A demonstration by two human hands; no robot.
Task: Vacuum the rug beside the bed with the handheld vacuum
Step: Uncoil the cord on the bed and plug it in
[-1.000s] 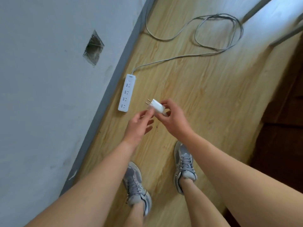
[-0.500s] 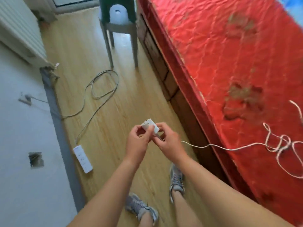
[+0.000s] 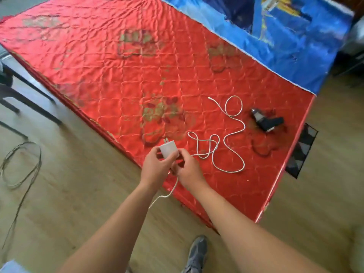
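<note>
A white charger plug [image 3: 169, 149] with two prongs pointing up is held over the bed's near edge. My left hand [image 3: 156, 168] grips it from the left and my right hand [image 3: 188, 168] pinches its lower right side. Its white cable [image 3: 226, 134] loops across the red quilted bed [image 3: 118, 66] and also hangs down below my hands. A small black handheld vacuum [image 3: 266, 121] lies on the bed near its right end, apart from both hands. A dark patterned rug [image 3: 300, 152] peeks out from under the bed's right end.
A blue cover [image 3: 285, 36] lies over the far part of the bed. A grey cord [image 3: 21, 166] is coiled on the wooden floor at the left. Dark chair legs [image 3: 29, 101] stand at the far left. My shoe [image 3: 197, 253] is on the floor below.
The view has swung from the wall and power strip to the bed. My left hand has joined the right on the plug, which has come over the bed's edge.
</note>
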